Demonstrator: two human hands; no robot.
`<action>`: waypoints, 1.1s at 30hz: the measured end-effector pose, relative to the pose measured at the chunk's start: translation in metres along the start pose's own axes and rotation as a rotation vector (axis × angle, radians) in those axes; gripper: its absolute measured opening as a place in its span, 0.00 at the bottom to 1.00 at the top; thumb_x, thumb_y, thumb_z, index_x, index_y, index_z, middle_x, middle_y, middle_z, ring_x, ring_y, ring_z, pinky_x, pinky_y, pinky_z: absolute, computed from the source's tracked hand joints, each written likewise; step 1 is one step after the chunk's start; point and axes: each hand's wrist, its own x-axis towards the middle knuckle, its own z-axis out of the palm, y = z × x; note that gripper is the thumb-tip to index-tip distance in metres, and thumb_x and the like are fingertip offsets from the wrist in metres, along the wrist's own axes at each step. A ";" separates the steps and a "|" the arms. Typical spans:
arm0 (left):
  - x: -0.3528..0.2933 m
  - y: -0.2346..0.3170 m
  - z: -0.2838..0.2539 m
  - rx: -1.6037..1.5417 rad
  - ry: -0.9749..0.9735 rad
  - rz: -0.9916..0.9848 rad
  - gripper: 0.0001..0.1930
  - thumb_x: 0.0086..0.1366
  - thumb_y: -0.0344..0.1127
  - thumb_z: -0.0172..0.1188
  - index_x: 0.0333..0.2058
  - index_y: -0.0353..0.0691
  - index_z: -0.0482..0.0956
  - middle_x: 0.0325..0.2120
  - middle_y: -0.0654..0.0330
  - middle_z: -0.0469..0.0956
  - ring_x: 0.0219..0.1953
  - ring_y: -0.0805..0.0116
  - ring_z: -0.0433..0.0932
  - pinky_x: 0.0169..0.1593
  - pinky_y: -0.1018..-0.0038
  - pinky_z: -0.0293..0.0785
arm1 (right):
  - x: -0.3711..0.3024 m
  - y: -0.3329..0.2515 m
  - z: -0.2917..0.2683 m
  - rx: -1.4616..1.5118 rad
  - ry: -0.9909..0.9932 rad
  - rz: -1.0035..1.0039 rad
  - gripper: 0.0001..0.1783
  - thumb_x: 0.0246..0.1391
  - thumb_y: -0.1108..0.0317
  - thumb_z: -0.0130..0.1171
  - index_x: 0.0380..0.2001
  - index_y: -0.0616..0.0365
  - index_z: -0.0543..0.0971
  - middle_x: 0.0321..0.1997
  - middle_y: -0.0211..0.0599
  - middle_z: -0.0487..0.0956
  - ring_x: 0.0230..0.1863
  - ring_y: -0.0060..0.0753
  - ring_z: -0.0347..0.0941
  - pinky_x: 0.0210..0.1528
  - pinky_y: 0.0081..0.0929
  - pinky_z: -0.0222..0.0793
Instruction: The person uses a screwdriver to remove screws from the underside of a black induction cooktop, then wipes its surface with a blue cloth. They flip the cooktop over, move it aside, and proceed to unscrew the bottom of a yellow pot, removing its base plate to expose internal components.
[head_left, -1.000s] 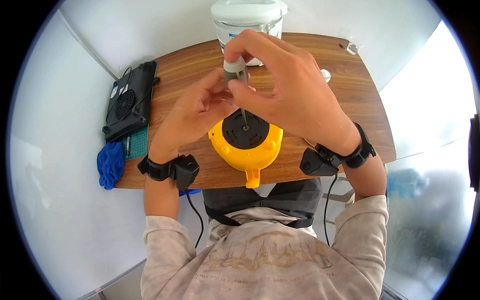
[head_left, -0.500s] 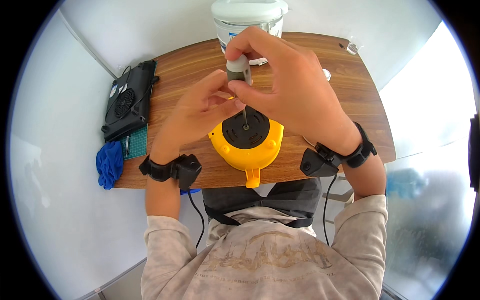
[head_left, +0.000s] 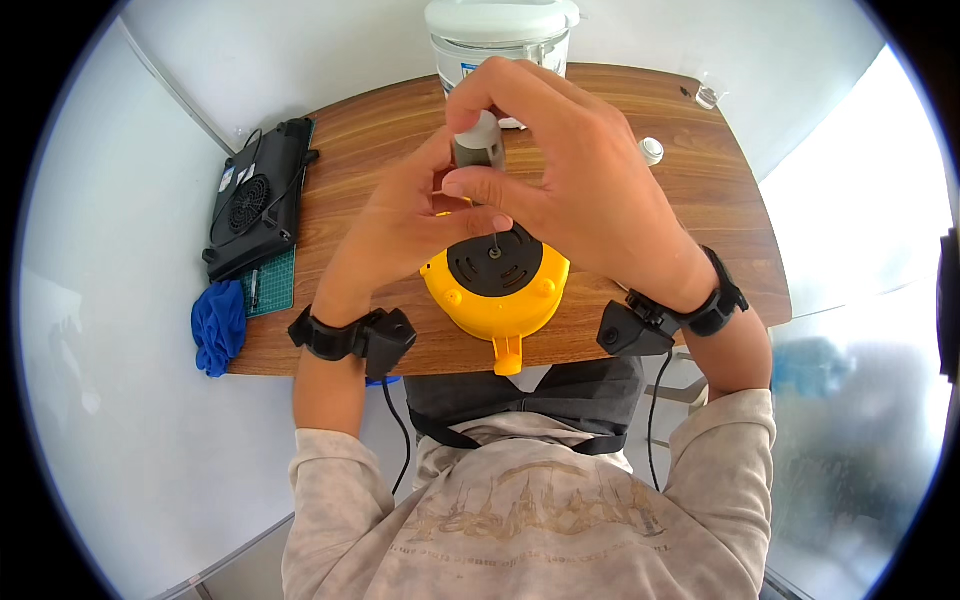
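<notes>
A grey screwdriver with a pale cap stands nearly upright over a yellow plastic housing. Its thin shaft reaches down to the recess at the centre of the round black slotted plate set in the housing. My right hand is closed around the screwdriver's handle, fingers over the top and thumb at its lower side. Lower down, my left hand closes about the base of the handle and the shaft, thumb across in front. The tip's fit in the recess is too small to make out.
A clear bucket with a white lid stands at the back of the wooden table. To the left lie a black device with a fan grille, a green cutting mat and a blue cloth. A small white round object sits right.
My left hand has shifted slightly right and its thumb now crosses the shaft. My right thumb has moved a little left and down on the handle. The housing stays nearly in place.
</notes>
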 end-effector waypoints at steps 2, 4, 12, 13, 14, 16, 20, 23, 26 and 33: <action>0.001 -0.001 0.000 0.036 -0.024 0.005 0.21 0.63 0.27 0.66 0.54 0.37 0.73 0.42 0.64 0.78 0.44 0.73 0.78 0.50 0.72 0.77 | 0.000 0.005 0.006 0.078 0.078 -0.039 0.19 0.49 0.75 0.66 0.43 0.57 0.71 0.35 0.40 0.78 0.35 0.43 0.77 0.39 0.33 0.72; 0.000 -0.004 -0.002 0.055 -0.038 0.020 0.19 0.64 0.27 0.65 0.53 0.37 0.74 0.43 0.64 0.78 0.45 0.73 0.79 0.51 0.72 0.77 | 0.000 0.005 0.009 0.141 0.109 -0.031 0.20 0.48 0.75 0.66 0.43 0.58 0.70 0.31 0.44 0.77 0.30 0.46 0.76 0.33 0.35 0.71; -0.009 -0.001 -0.007 -0.048 -0.081 -0.018 0.17 0.64 0.23 0.63 0.52 0.37 0.74 0.44 0.64 0.77 0.49 0.72 0.77 0.54 0.73 0.74 | -0.003 0.002 0.001 0.118 -0.042 0.007 0.17 0.49 0.72 0.63 0.42 0.59 0.72 0.31 0.45 0.79 0.30 0.47 0.76 0.32 0.32 0.71; -0.009 -0.001 -0.006 -0.049 -0.059 -0.018 0.18 0.63 0.23 0.63 0.52 0.37 0.74 0.44 0.64 0.77 0.49 0.72 0.77 0.54 0.74 0.74 | -0.003 0.004 0.004 0.112 -0.023 -0.056 0.17 0.50 0.71 0.64 0.43 0.58 0.72 0.32 0.44 0.79 0.31 0.47 0.76 0.33 0.33 0.72; -0.009 0.000 -0.004 -0.019 -0.049 0.008 0.19 0.62 0.24 0.64 0.52 0.37 0.74 0.43 0.64 0.77 0.48 0.72 0.77 0.53 0.73 0.74 | -0.004 0.009 0.009 0.107 -0.003 -0.119 0.17 0.50 0.70 0.64 0.43 0.58 0.73 0.33 0.44 0.79 0.32 0.46 0.77 0.34 0.33 0.72; -0.008 0.004 0.000 0.041 -0.024 0.055 0.20 0.61 0.26 0.67 0.51 0.37 0.73 0.41 0.63 0.78 0.45 0.71 0.77 0.51 0.73 0.74 | -0.004 0.010 0.012 0.054 0.030 -0.141 0.19 0.50 0.67 0.67 0.44 0.57 0.74 0.36 0.42 0.80 0.36 0.43 0.78 0.38 0.33 0.73; -0.004 0.002 0.006 0.109 0.014 -0.006 0.22 0.60 0.31 0.69 0.52 0.37 0.73 0.39 0.62 0.79 0.41 0.71 0.77 0.46 0.73 0.73 | -0.006 0.001 0.006 -0.102 0.062 0.027 0.26 0.46 0.62 0.75 0.47 0.55 0.74 0.38 0.38 0.80 0.41 0.38 0.79 0.42 0.32 0.75; -0.002 -0.002 0.007 0.112 -0.023 -0.051 0.21 0.61 0.33 0.69 0.51 0.37 0.74 0.38 0.61 0.79 0.40 0.71 0.77 0.45 0.73 0.73 | -0.007 0.002 0.002 -0.079 0.066 0.065 0.27 0.46 0.62 0.73 0.47 0.56 0.72 0.39 0.41 0.79 0.37 0.43 0.78 0.38 0.35 0.75; -0.004 -0.003 0.002 0.114 -0.075 -0.097 0.19 0.62 0.32 0.68 0.50 0.37 0.76 0.40 0.61 0.80 0.42 0.71 0.77 0.48 0.72 0.74 | -0.006 0.001 0.001 0.014 0.052 0.103 0.29 0.45 0.63 0.75 0.49 0.55 0.72 0.40 0.39 0.80 0.39 0.40 0.81 0.42 0.32 0.77; -0.008 -0.003 -0.004 0.009 -0.068 -0.102 0.15 0.65 0.29 0.63 0.49 0.34 0.76 0.42 0.60 0.80 0.44 0.71 0.78 0.54 0.73 0.75 | -0.006 0.004 0.001 0.161 0.006 0.196 0.26 0.48 0.76 0.66 0.51 0.54 0.72 0.45 0.40 0.82 0.49 0.40 0.83 0.52 0.34 0.78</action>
